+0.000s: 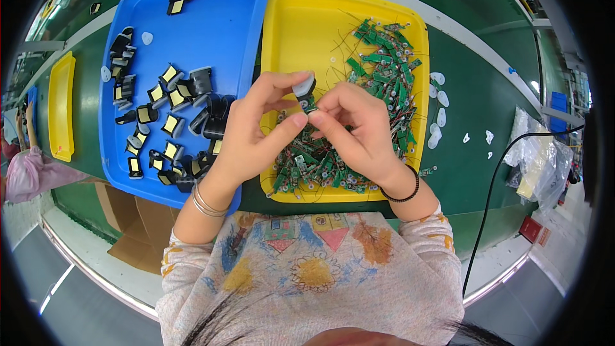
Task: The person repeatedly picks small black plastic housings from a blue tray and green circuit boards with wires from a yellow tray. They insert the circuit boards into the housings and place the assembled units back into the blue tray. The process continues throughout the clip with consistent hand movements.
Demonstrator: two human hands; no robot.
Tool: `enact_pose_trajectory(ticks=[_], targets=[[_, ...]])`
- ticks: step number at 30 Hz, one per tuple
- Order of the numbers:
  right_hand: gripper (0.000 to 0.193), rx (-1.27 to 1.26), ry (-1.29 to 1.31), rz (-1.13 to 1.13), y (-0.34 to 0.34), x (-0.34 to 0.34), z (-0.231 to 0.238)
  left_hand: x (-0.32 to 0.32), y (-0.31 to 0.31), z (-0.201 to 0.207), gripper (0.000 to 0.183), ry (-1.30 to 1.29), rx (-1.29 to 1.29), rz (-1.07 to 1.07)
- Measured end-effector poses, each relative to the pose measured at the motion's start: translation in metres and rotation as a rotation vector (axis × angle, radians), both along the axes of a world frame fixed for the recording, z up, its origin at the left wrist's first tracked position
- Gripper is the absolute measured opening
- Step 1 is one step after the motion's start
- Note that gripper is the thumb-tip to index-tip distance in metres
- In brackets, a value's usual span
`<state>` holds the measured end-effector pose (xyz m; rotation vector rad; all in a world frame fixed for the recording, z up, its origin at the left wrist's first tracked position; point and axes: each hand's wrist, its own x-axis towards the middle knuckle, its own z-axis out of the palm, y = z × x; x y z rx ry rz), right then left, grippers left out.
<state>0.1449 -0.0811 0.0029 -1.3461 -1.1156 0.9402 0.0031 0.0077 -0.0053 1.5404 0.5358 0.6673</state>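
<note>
My left hand (256, 128) pinches a small black plastic housing with a pale grey cap (303, 88) between thumb and fingers, above the yellow tray (291, 22). At the lower end of the housing shows a small green circuit board (308, 103), and the thumb and forefinger of my right hand (362, 128) are closed on its edge. How far the board sits inside the housing is hidden by my fingers. Below and beyond my hands lies a heap of green circuit boards with thin wires (384, 57), spread along the tray's right and near sides.
A blue tray (192, 32) on the left holds several black housings with cream pads (173, 125). Loose pale caps (441, 116) lie right of the yellow tray. Plastic bags (535, 157) and a black cable (490, 195) are farther right. Another person's pink sleeve (41, 176) shows far left.
</note>
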Motion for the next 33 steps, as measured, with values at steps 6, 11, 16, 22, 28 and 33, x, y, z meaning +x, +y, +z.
enact_pose_trajectory(ticks=[6,11,16,22,28,33], targets=[[0.008,0.198,-0.546,-0.052,0.001,-0.003,-0.002,-0.004,0.003,-0.001,0.038,0.011,0.077,0.010],[0.009,0.182,-0.541,-0.027,0.000,-0.007,0.000,-0.006,0.002,0.000,0.036,0.015,0.096,0.038],[0.009,0.110,-0.239,0.030,-0.001,-0.004,-0.001,-0.007,0.004,0.011,0.035,0.098,0.308,0.052],[0.008,0.005,0.198,0.097,-0.003,0.000,0.005,-0.017,0.012,0.022,0.038,0.138,0.224,-0.100],[0.010,0.135,-0.259,0.097,-0.001,-0.003,0.005,-0.011,0.004,0.016,0.056,-0.135,-0.259,-0.137],[0.011,0.221,-0.383,0.082,0.002,-0.006,0.010,-0.011,0.007,0.018,0.057,-0.172,-0.393,-0.197]])
